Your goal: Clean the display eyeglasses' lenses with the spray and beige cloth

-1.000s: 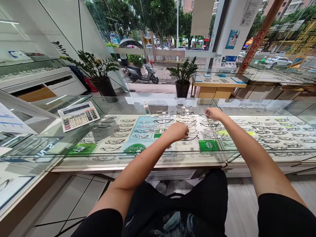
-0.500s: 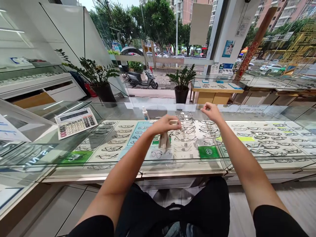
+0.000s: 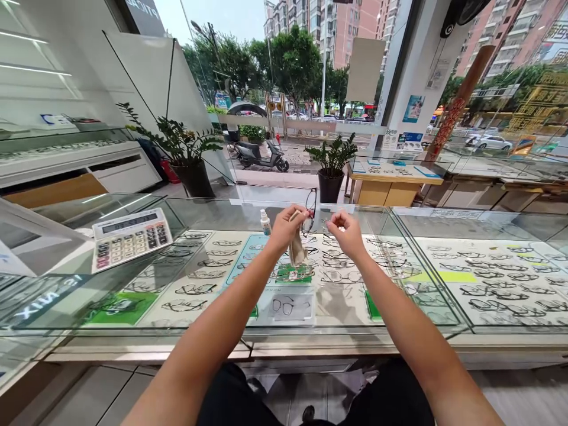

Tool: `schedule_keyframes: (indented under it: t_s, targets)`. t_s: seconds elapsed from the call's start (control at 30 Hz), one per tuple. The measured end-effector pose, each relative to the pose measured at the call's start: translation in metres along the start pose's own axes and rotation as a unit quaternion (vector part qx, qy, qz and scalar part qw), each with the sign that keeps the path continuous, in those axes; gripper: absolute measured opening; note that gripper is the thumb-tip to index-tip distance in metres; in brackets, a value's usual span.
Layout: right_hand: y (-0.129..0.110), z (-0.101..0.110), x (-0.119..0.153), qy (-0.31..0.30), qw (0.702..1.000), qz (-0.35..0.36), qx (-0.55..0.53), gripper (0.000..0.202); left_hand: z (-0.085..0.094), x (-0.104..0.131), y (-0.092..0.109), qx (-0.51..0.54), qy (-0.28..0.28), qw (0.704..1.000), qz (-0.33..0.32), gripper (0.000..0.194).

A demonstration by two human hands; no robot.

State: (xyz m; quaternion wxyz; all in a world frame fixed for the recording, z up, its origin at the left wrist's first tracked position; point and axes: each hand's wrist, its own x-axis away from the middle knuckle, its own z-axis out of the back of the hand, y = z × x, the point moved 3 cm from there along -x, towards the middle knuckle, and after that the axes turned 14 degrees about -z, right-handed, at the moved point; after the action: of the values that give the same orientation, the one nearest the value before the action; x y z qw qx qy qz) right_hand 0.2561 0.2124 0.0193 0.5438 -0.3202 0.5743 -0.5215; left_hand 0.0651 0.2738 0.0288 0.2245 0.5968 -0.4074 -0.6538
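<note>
Above the glass display counter (image 3: pixel 208 335), my left hand (image 3: pixel 286 228) is closed on a beige cloth (image 3: pixel 297 251), which hangs down from the fingers. A pair of dark-rimmed eyeglasses (image 3: pixel 315 204) stands on edge at the same fingertips, gripped with the cloth. Just to the right, my right hand (image 3: pixel 348 236) has its thumb and fingers curled together in a pinch. Whether anything thin sits in that pinch I cannot make out. A small white spray bottle (image 3: pixel 265 222) stands on the glass beyond my left hand.
Rows of eyeglass frames (image 3: pixel 195 289) lie under the counter's glass. At the left rests a large calculator (image 3: pixel 132 236). Potted plants (image 3: pixel 331 183) stand beyond the counter, before the window. A wooden display table (image 3: pixel 394 177) is at the back right.
My right hand has come down and left, close to my left hand. The eyeglasses now show plainly upright at my left fingertips. The view has tilted up slightly.
</note>
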Motion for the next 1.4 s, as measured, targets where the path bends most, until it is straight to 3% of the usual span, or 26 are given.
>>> schedule_keyframes:
  t_s: [0.3, 0.53, 0.9, 1.27, 1.4]
  targets:
    - [0.013, -0.005, 0.01, -0.043, 0.995, -0.074, -0.045, 0.049, -0.01, 0.017, -0.013, 0.046, -0.028, 0.998, 0.025, 0.034]
    - [0.017, -0.011, 0.012, -0.055, 0.987, -0.101, -0.11, 0.041, -0.012, 0.022, -0.016, 0.09, -0.016, 0.995, 0.028, 0.034]
    - [0.02, -0.016, 0.012, -0.08, 0.98, -0.103, -0.152, 0.032, -0.019, 0.028, -0.017, 0.061, -0.02, 0.998, 0.003, 0.033]
    - [0.019, -0.013, 0.011, -0.068, 0.983, -0.096, -0.143, 0.037, -0.022, 0.028, -0.014, 0.032, -0.019, 0.999, -0.033, 0.028]
    - [0.015, -0.012, 0.012, -0.055, 0.982, -0.093, -0.153, 0.029, -0.021, 0.031, -0.015, 0.008, -0.027, 0.999, -0.031, 0.027]
